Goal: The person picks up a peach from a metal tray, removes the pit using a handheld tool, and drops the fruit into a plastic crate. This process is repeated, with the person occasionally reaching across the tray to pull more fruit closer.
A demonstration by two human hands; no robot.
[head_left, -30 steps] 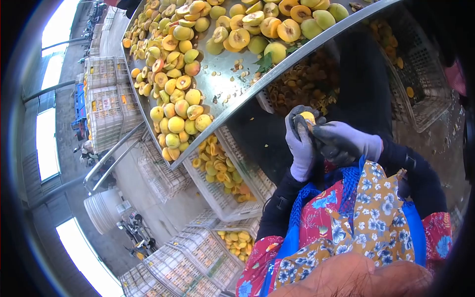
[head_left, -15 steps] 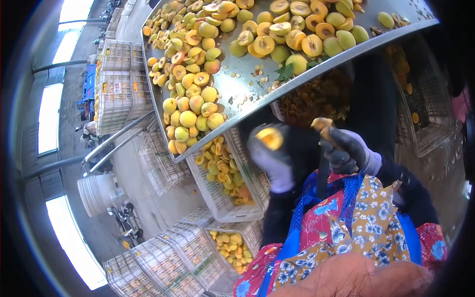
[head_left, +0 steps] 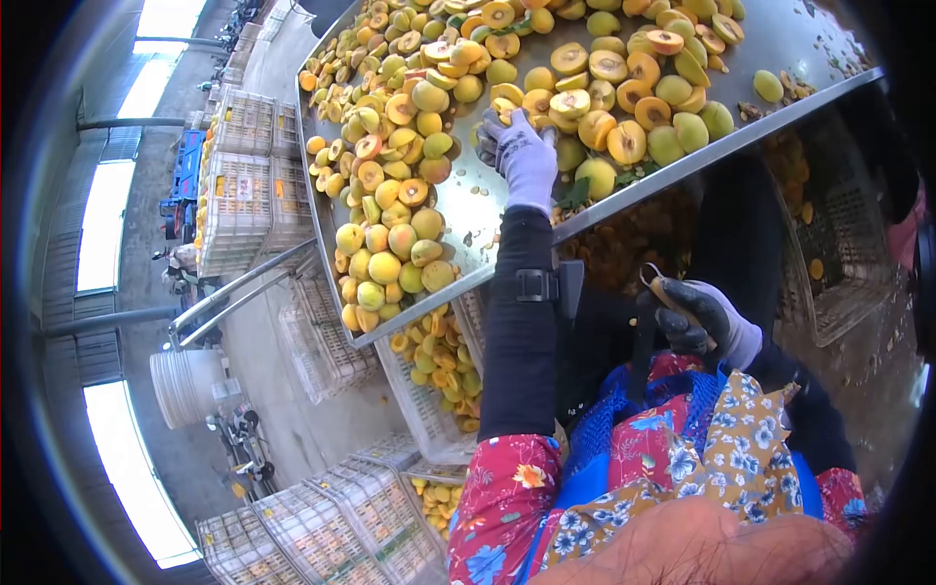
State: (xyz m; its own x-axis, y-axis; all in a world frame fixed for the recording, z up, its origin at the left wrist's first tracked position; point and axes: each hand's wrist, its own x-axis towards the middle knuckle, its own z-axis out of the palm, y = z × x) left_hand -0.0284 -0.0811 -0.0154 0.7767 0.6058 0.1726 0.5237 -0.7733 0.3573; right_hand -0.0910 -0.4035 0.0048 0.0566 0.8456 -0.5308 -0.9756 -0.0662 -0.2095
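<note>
My left hand (head_left: 519, 154), in a grey and lilac coated glove, reaches onto the metal table (head_left: 466, 207). Its fingers are curled round a yellow peach half (head_left: 503, 105) at the edge of the pile, partly covered by the hand. Closer to my body, my right hand (head_left: 704, 317), gloved alike, is closed round the handle of a pitting tool (head_left: 673, 289). A small metal loop forms the tool's tip, which points away from me with no fruit on it. Cut peach halves (head_left: 606, 66) lie near my left hand, and whole-looking peaches (head_left: 385, 266) sit at the table's left corner.
Below the table edge stands a crate (head_left: 414, 390) of peach pieces. Another crate (head_left: 846, 292) is at the right. Stacked crates (head_left: 239, 185), a pile of white buckets (head_left: 185, 387) and more crates (head_left: 322, 517) stand along the left. Small scraps and a leaf (head_left: 575, 193) lie on the table.
My left hand has moved from over my lap up to the table, and the peach half it held is gone from there. The brown piece on the tool's tip is gone too.
</note>
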